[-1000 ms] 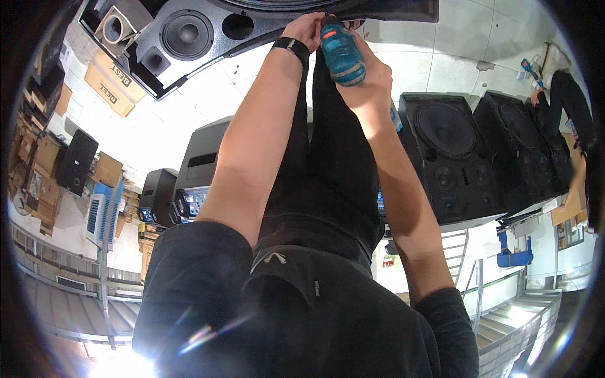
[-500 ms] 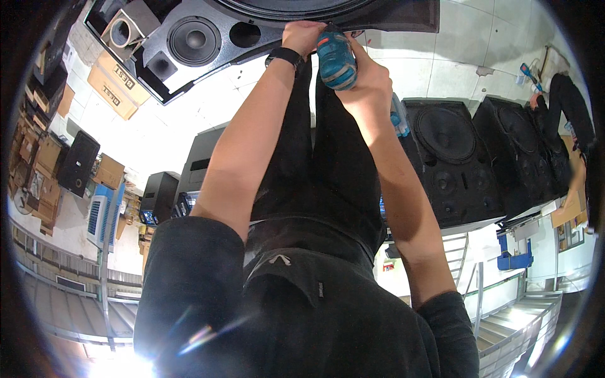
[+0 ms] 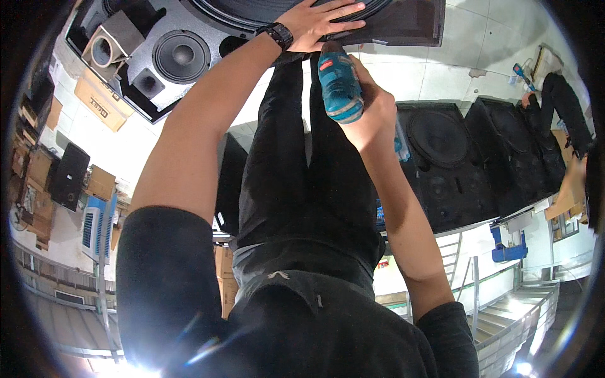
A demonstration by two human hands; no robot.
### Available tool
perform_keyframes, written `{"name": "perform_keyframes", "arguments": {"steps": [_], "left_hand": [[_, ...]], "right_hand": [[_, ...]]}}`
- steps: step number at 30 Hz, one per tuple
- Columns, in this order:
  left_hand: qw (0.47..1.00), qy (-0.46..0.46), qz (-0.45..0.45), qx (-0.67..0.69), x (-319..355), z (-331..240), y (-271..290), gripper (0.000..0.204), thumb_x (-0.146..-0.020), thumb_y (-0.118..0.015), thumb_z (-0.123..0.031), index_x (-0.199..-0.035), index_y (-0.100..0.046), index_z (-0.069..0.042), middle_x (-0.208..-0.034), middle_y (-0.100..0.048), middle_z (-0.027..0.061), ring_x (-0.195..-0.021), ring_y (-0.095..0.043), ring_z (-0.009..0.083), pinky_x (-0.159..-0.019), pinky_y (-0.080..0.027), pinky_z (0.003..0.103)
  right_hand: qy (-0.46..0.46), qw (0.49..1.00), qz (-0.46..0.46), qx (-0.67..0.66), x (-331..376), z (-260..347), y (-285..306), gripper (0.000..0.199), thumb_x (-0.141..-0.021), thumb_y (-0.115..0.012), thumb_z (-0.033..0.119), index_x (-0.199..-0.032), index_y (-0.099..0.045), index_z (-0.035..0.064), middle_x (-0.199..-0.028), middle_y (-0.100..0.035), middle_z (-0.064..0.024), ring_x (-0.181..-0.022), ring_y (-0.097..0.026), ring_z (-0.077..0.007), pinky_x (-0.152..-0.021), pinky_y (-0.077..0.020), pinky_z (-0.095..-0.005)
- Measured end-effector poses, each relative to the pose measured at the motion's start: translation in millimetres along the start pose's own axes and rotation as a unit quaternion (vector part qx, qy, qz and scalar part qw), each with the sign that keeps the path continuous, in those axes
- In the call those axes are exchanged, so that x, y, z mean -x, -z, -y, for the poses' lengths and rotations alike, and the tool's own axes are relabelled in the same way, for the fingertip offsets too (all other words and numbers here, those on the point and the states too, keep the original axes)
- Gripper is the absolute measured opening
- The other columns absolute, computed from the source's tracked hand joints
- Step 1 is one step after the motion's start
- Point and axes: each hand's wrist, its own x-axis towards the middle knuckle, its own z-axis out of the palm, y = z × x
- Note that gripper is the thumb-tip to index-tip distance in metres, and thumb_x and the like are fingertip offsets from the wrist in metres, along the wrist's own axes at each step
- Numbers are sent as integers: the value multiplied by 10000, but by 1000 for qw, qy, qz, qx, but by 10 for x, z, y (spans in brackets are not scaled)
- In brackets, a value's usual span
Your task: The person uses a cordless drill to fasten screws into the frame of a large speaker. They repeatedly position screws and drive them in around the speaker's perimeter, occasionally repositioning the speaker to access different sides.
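Note:
A large speaker cabinet (image 3: 409, 26) lies across the top of the view, its grey front facing up with a big round woofer (image 3: 252, 9) and a smaller driver (image 3: 181, 57) in it. On the cabinet's near edge, beside the woofer, my left hand (image 3: 310, 25) rests with fingers stretched out and apart, a black watch on the wrist. My right hand (image 3: 376, 112) is wrapped round a teal cordless drill (image 3: 341, 89). The drill's dark nose points at the cabinet edge just below my left fingers; whether its tip touches anything is hidden.
A box-shaped part with a round opening (image 3: 117, 41) sits on the cabinet's left end, by a cardboard box (image 3: 101, 104) on the floor. Black speakers (image 3: 438, 135) stand in a row at right. Another person's dark-clothed leg (image 3: 563, 107) shows at far right.
My left hand has gone from closed fingers by the drill's nose to spread fingers on the cabinet. The drill sits slightly lower in view, still in my right hand.

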Motion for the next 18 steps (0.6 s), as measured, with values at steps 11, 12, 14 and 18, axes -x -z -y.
{"name": "perform_keyframes", "arguments": {"steps": [11, 12, 14, 18], "left_hand": [[999, -7, -38, 16, 32, 29, -114, 809, -953, -712, -360, -1664, -338, -264, -1797, -118, 78, -1646, -176, 302, -1282, -218, 645], [999, -9, -45, 20, 34, 31, -118, 807, -954, -710, -356, -1664, -339, -264, -1797, -115, 75, -1646, -175, 302, -1283, -217, 645], [998, -12, -57, 28, 34, 32, -124, 802, -957, -707, -349, -1664, -339, -264, -1798, -110, 70, -1646, -172, 302, -1284, -215, 646], [999, -5, -44, 14, 25, 24, -134, 781, -969, -690, -350, -1663, -341, -268, -1798, -112, 64, -1648, -164, 295, -1283, -214, 648]], "right_hand": [[58, 996, -4, 65, -15, 65, 18, 653, -847, -842, 125, -1463, -630, 77, -1109, -797, -179, -1016, -795, -316, -898, -629, -409], [64, 996, -2, 60, -21, 75, 19, 651, -845, -841, 123, -1460, -633, 76, -1106, -797, -180, -1018, -794, -316, -898, -628, -407], [59, 997, 7, 58, -31, 87, 28, 645, -840, -838, 118, -1452, -640, 75, -1101, -797, -183, -1022, -794, -316, -896, -626, -402], [79, 994, 11, 71, -28, 63, 64, 662, -832, -831, 97, -1463, -630, 77, -1112, -795, -185, -1016, -796, -309, -887, -621, -390]]}}
